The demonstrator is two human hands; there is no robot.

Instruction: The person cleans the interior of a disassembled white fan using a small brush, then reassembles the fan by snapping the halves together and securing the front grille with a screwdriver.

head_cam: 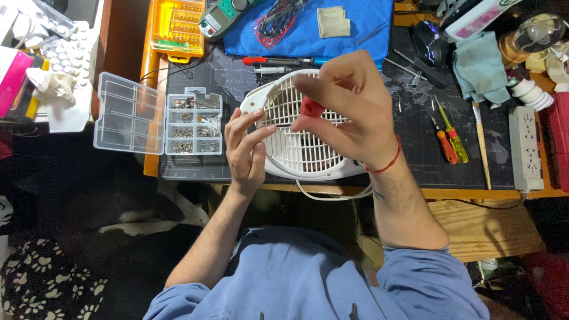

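Two hands on white fan grille (296, 133): right hand (349, 112) pinching small red piece (310, 108), left hand (246, 148) fingers loose on rim at 9 o'clock; grille long axis from 10 to 4 o'clock.

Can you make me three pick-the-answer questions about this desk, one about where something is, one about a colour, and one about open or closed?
1. Where is the clear screw box?
A. Left of the white fan grille
B. On top of the grille
C. On the blue cloth

2. What colour is the small thing in the right hand?
A. Green
B. Red
C. Black

3. Is the screw box lid open or closed?
A. Closed
B. Missing
C. Open, lying flat

Answers:
1. A, the box sits on the mat beside the grille's left edge.
2. B, red shows between the pinching fingers.
3. C, the lid is swung out to the left and the compartments show.
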